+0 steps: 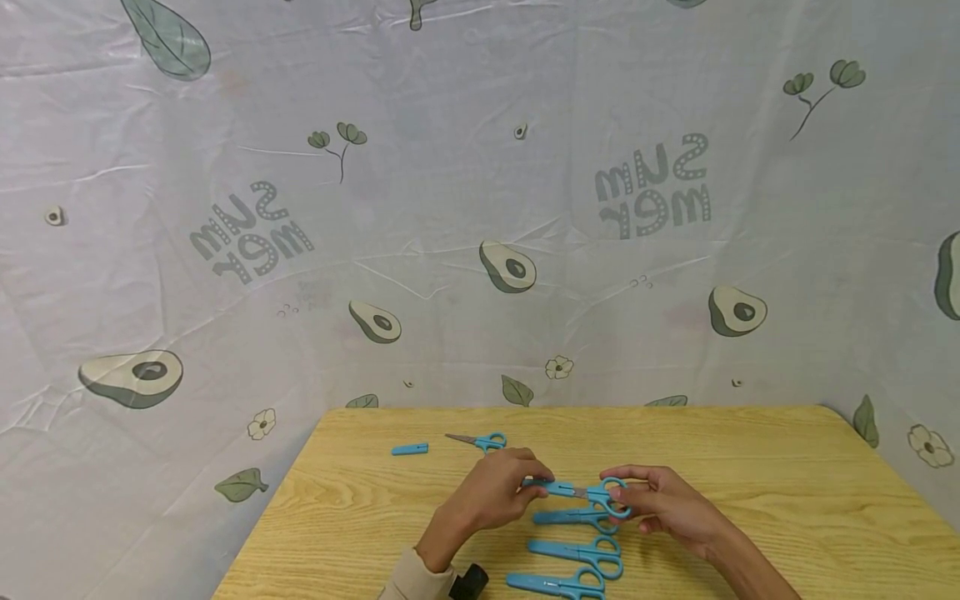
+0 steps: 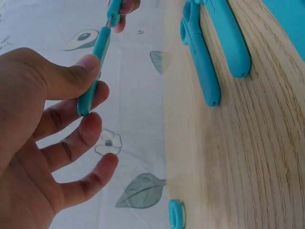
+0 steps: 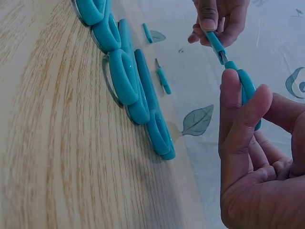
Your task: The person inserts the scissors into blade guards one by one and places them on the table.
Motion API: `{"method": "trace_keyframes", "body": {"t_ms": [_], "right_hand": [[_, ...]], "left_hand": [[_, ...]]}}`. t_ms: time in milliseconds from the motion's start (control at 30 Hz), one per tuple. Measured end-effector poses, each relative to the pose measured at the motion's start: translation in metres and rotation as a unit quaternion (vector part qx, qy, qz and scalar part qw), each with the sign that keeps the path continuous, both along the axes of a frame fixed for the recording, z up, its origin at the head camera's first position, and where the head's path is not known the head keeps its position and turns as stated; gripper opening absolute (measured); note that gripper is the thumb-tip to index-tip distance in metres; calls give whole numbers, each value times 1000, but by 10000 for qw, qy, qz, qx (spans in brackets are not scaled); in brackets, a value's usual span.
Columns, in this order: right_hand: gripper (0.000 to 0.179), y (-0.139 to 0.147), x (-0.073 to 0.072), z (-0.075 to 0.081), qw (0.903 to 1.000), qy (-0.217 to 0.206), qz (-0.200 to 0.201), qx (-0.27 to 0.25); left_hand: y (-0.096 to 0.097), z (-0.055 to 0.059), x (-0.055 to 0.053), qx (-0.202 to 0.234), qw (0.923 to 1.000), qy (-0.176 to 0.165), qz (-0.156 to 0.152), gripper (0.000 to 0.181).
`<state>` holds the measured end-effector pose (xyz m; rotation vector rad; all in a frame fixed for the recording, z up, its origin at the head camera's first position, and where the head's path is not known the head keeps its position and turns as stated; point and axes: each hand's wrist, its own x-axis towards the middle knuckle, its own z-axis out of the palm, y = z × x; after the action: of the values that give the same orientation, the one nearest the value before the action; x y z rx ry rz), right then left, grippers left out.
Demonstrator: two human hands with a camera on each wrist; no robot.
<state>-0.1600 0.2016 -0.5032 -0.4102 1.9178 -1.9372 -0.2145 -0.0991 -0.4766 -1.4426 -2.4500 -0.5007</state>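
Observation:
My left hand [image 1: 491,493] pinches a light-blue blade cover [image 2: 99,50] between thumb and index finger, its other fingers spread loosely. In my right hand [image 1: 678,510] are the blue handles of a pair of scissors [image 3: 246,86], gripped by thumb and fingers. A short length of metal blade shows between handles and cover; the rest of the blades is hidden inside the cover. Both hands hold these parts in line above the table. Just below them in the head view lies the nearest covered pair of scissors [image 1: 566,517].
Two more covered blue scissors, a middle pair [image 1: 555,549] and a front pair [image 1: 543,582], continue the row toward the near edge. Further back lie uncovered scissors [image 1: 480,442] and a loose blue cover [image 1: 409,449]. A patterned sheet [image 1: 450,208] hangs behind the wooden table [image 1: 750,454].

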Motion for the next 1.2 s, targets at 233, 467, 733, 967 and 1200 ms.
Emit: {"method": "trace_keyframes", "body": {"t_ms": [233,467,733,967,1200], "right_hand": [[41,-2,1,-1,9999,15,-106,-40],[46,-3,1,-2,9998,43,-185,34],[47,-4,0,-3,9997,35,-221,7],[50,-6,1,-4,9998,-57,-183,-86],[51,-9,1,-3,9997,-75,-205,-47]], "left_hand": [[-1,0,1,11,10000,-2,-22,21],[-1,-1,1,-55,9999,-84,-9,20],[1,-1,1,-70,10000,12,-20,18],[4,-1,2,-136,9997,197,-23,17],[5,-2,2,-43,9996,265,-11,17]]}}
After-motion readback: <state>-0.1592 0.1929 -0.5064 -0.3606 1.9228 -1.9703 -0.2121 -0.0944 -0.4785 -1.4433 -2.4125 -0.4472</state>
